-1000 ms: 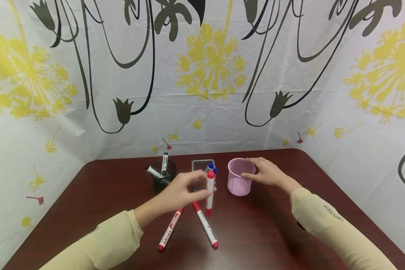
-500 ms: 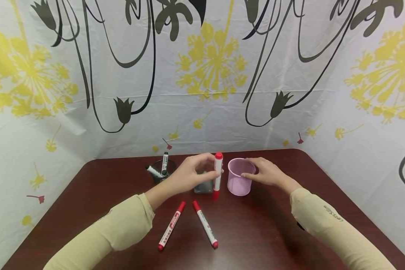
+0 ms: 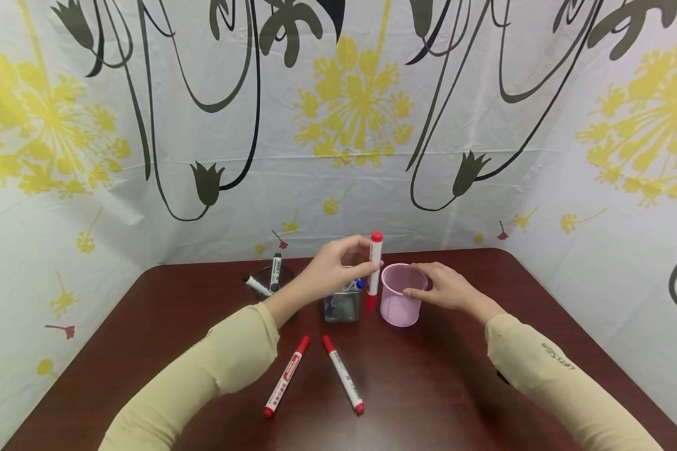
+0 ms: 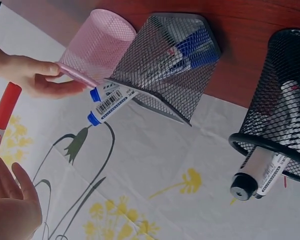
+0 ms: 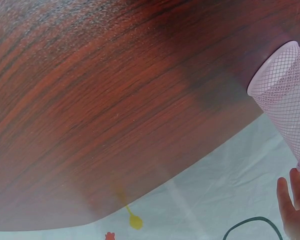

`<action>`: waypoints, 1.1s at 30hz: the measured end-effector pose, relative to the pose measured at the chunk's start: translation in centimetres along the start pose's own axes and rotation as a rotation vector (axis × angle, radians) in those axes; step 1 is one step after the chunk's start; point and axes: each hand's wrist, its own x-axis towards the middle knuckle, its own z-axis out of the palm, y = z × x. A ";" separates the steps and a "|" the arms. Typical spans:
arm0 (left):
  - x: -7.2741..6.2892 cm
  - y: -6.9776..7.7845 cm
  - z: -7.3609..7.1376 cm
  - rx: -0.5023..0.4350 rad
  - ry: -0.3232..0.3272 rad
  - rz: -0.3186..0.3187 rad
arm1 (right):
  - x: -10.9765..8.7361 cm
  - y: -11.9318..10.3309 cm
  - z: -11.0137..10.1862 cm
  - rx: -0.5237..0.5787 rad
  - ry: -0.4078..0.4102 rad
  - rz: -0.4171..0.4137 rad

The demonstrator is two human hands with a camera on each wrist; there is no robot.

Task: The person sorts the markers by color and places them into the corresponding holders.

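My left hand (image 3: 331,270) pinches a red-capped whiteboard marker (image 3: 375,254) between thumb and fingers, holding it nearly upright. The marker's lower end is just left of a pink mesh pen cup (image 3: 398,310) in the head view. At that cup's right rim, my right hand (image 3: 448,287) grips with the thumb towards the front. In the left wrist view, a grey square mesh pen holder (image 4: 160,65) stands beside the pink cup and contains blue-capped markers (image 4: 112,105). Two red-capped markers, one on the left (image 3: 286,379) and one on the right (image 3: 344,376), lie on the table.
A black mesh pen cup (image 4: 270,115) with several black-capped markers (image 4: 245,185) stands to the left, partly behind my left forearm in the head view. The dark wooden table (image 3: 429,401) ends at a patterned cloth backdrop (image 3: 293,125).
My left hand has carried the red marker up and to the right, past the grey holder towards the pink cup. My right hand and the pink cup have stayed in place.
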 end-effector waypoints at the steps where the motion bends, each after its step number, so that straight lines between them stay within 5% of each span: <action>1: 0.3 -0.1 0.0 0.003 0.001 0.002 | 0.0 0.0 0.0 0.003 -0.001 0.003; 7: 2.0 -0.2 0.4 0.039 0.016 -0.012 | 0.0 0.2 0.0 0.013 -0.003 -0.002; 14: 2.5 2.2 0.9 0.024 0.024 -0.031 | 0.1 0.3 0.1 0.018 0.007 -0.022; 17: 2.9 2.1 1.0 0.024 0.037 -0.042 | 0.1 0.2 0.1 0.028 0.002 -0.026; 24: 5.4 -1.8 1.4 0.026 0.079 -0.052 | 0.0 -0.1 0.1 0.040 -0.010 -0.032; 33: 7.1 -3.3 2.0 0.081 0.122 -0.069 | 0.1 0.1 0.1 0.023 -0.003 -0.037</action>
